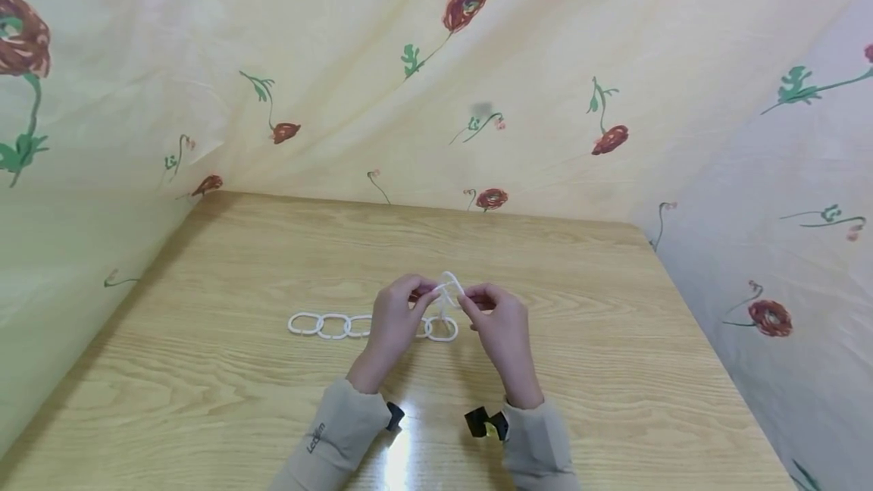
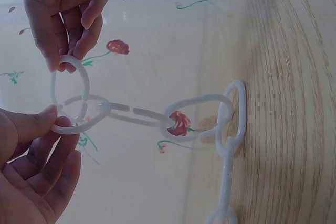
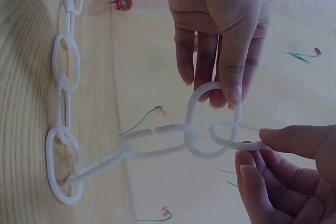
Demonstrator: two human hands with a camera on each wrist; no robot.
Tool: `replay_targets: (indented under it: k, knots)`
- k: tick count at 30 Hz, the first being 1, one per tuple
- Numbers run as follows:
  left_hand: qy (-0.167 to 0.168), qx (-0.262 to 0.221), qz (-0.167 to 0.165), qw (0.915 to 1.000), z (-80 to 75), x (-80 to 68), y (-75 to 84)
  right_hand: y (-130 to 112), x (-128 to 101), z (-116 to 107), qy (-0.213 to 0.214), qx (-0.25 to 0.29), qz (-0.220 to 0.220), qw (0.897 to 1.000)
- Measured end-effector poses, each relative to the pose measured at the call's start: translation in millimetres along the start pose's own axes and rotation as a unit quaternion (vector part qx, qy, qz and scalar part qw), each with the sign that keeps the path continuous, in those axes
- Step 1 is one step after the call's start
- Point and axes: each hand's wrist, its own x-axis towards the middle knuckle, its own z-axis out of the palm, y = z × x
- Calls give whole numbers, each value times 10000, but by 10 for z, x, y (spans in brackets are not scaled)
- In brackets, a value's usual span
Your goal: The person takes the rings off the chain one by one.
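hands meet over the middle of the table, each pinching a white plastic link at the raised end of a chain. left hand pinches one link between thumb and fingertips; right hand pinches the next link, which is hooked through the first. both hands are closed on their links, fingers curled round them.

rest of the chain lies flat on the wood, running away toward the person's left, its links joined one through the next. no container is on the table.

head view shows the whole run of the chain but the held links are a small white blur between the fingertips. left wrist view shows them plainly: two links crossed, and behind them a link with a gap in its side, lifted off the table. right wrist view shows the same split link slanting up from the lying links.

left hand hides part of the chain in the head view. flowered cloth hangs behind and at both sides.
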Motion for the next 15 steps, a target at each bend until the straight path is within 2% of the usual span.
replay_targets:
  k: [15]
  knots:
    - [142,-23,-22,9999,-11,28,-26,-96,128,-51,-260,-188,-158,9994]
